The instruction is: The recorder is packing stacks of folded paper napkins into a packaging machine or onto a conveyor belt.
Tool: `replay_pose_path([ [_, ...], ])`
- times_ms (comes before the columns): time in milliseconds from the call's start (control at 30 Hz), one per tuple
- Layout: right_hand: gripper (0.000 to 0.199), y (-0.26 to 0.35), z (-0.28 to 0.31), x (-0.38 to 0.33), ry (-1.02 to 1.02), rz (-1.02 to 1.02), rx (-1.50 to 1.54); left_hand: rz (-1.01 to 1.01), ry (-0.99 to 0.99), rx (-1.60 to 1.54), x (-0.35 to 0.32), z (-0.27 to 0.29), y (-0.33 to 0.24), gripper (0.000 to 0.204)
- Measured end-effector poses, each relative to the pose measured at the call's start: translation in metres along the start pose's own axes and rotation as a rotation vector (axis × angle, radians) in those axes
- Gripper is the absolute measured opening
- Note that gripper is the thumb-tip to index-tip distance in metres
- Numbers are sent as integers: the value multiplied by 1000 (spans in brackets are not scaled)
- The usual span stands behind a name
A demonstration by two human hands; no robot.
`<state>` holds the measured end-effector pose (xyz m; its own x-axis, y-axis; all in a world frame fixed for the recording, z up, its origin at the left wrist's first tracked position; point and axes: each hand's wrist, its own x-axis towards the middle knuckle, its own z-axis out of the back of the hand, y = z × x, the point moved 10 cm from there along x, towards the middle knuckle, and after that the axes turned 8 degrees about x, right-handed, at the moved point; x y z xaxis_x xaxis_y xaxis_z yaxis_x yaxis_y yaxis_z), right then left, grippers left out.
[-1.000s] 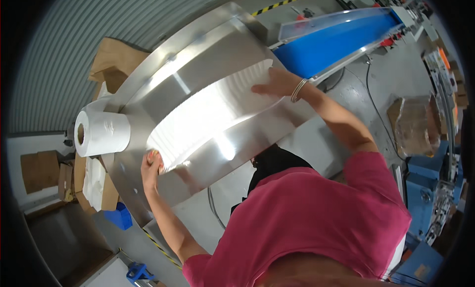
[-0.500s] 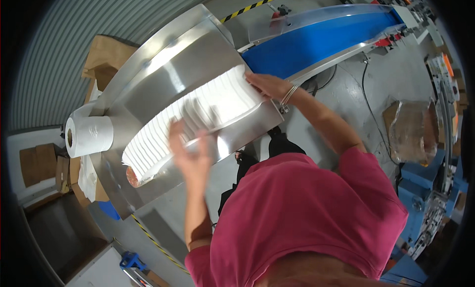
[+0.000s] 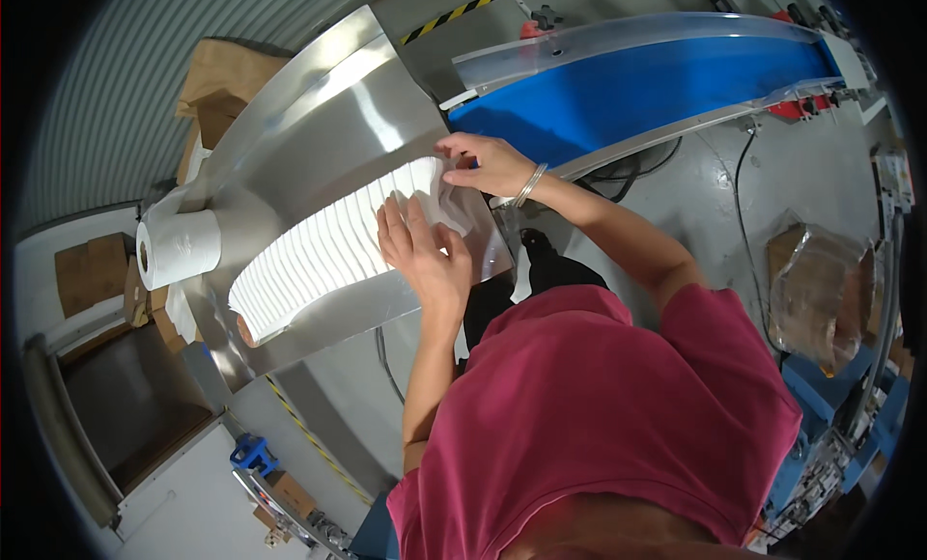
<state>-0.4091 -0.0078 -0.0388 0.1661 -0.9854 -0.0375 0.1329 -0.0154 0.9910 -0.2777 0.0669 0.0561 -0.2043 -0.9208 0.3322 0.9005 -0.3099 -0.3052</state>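
A long row of white folded cloths or pads [image 3: 319,246], standing on edge and packed tightly, lies across a shiny metal table [image 3: 290,179]. My left hand [image 3: 427,256] rests on the near side of the row toward its right end, fingers spread. At that right end, my right hand [image 3: 488,164] has its fingertips and thumb curved and apart, touching the last pieces. Loose white material sags between my two hands. A reddish-brown end piece [image 3: 243,330] shows at the row's left end; what it belongs to is hidden.
A white paper roll [image 3: 183,246] stands at the table's left, with an open brown paper bag or carton [image 3: 232,77] behind it. A blue conveyor belt [image 3: 637,82] runs off to the right. On the floor at right sits a plastic-wrapped carton [image 3: 821,290].
My left hand has moved right and settled on the row near its right end. The right hand has shifted slightly left, its fingers now curled at the end. The view has shifted slightly.
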Motion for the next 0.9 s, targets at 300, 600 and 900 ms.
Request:
replay_pose_path([
  [300, 46, 34, -7, 17, 368, 179, 68, -10, 3, -4, 0, 5, -3, 44],
  [600, 61, -9, 34, 19, 275, -68, -5, -9, -88, 54, -4, 10, 0, 35],
  [900, 62, 16, 184, -36, -793, -13, -1244, 30, -139, 84, -7, 9, 14, 42],
])
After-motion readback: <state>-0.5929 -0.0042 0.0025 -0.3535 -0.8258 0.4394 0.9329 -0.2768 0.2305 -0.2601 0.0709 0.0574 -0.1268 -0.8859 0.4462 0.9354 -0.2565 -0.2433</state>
